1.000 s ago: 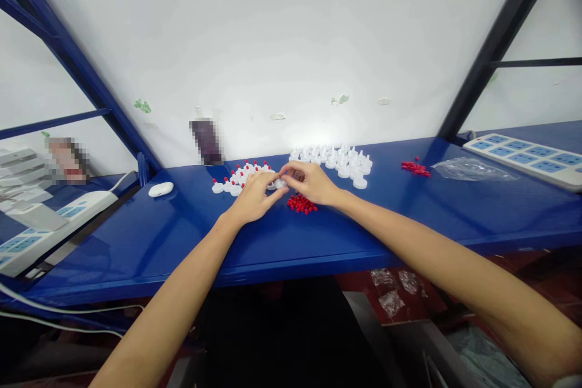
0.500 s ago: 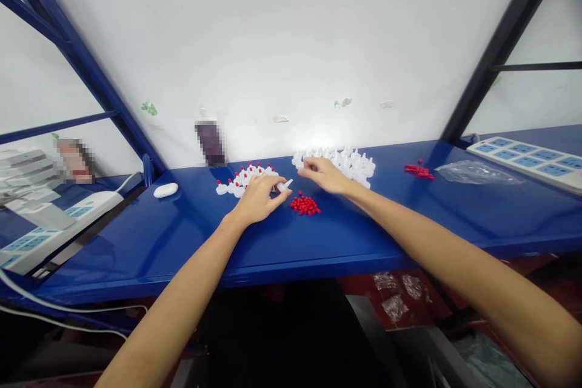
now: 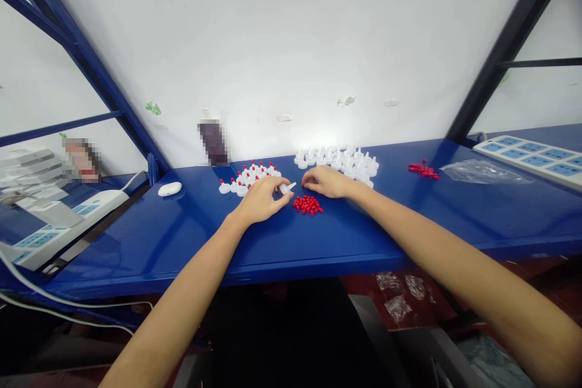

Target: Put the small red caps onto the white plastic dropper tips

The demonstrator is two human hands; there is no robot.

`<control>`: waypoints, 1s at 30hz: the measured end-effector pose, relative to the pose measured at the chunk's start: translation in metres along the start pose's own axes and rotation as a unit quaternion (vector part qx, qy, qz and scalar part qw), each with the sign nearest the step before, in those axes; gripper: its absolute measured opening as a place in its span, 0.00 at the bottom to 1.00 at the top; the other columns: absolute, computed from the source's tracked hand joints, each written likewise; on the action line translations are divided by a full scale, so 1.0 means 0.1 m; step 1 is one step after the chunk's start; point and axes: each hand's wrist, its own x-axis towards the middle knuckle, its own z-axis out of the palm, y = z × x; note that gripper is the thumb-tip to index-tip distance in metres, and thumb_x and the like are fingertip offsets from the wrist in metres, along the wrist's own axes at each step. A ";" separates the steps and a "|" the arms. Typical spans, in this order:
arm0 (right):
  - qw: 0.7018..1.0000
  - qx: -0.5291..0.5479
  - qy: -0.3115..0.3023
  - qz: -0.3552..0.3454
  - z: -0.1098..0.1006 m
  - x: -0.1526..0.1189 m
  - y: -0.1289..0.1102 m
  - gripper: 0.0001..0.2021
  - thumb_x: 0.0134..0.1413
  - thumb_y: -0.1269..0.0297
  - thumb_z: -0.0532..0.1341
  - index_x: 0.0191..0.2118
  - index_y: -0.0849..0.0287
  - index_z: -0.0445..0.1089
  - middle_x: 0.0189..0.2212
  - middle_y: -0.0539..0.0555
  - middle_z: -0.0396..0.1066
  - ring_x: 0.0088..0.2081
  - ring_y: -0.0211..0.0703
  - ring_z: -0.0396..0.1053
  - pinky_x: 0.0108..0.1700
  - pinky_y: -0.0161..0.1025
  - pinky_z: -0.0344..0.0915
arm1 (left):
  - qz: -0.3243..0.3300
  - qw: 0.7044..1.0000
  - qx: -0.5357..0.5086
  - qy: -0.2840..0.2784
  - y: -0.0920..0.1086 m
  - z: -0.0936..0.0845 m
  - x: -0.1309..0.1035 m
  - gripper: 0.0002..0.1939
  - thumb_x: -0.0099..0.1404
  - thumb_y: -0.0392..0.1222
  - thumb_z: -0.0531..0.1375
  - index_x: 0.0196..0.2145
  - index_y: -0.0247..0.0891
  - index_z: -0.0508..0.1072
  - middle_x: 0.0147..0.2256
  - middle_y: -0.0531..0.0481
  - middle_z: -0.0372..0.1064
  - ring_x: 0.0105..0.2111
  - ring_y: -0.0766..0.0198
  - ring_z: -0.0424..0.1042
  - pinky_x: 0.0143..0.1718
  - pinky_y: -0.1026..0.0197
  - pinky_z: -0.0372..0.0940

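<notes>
Left hand (image 3: 262, 200) pinches one white nozzle cap (image 3: 286, 188), spout toward the right, base partly hidden by fingers. Right hand (image 3: 327, 181), beside it, curls its fingers close; whether they grip anything, I cannot tell. Two piles of red tips lie on the blue table (image 3: 291, 245): a near pile (image 3: 308, 205) just nearer than the hands, a far-right pile (image 3: 424, 171). Red-tipped caps (image 3: 243, 179) at left and bare white caps (image 3: 339, 159) beyond overlap too much to count.
</notes>
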 end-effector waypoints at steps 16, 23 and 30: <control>0.893 0.421 0.135 0.087 0.00 0.02 -0.46 0.04 0.46 0.66 0.65 0.30 0.61 0.72 0.21 0.50 0.71 0.23 0.37 0.69 0.28 0.36 0.67 | 0.003 0.999 -0.024 0.028 0.01 0.01 0.00 0.17 0.67 0.52 0.59 0.44 0.38 0.76 0.37 0.49 0.76 0.33 0.61 0.71 0.38 0.58 0.64; 0.866 0.472 0.134 0.095 0.04 0.02 -0.49 0.06 0.49 0.66 0.66 0.32 0.60 0.69 0.24 0.53 0.75 0.25 0.41 0.75 0.29 0.38 0.75 | 0.006 0.999 -0.024 0.028 -0.01 0.01 0.00 0.15 0.68 0.51 0.58 0.44 0.38 0.75 0.34 0.50 0.74 0.29 0.64 0.68 0.34 0.61 0.61; 0.907 0.405 0.104 0.045 0.04 -0.03 -0.49 0.07 0.59 0.60 0.60 0.38 0.58 0.66 0.30 0.52 0.76 0.18 0.37 0.70 0.20 0.35 0.66 | -0.003 0.999 -0.028 0.029 0.00 0.01 0.00 0.18 0.69 0.54 0.57 0.44 0.38 0.76 0.33 0.51 0.76 0.27 0.65 0.69 0.33 0.62 0.61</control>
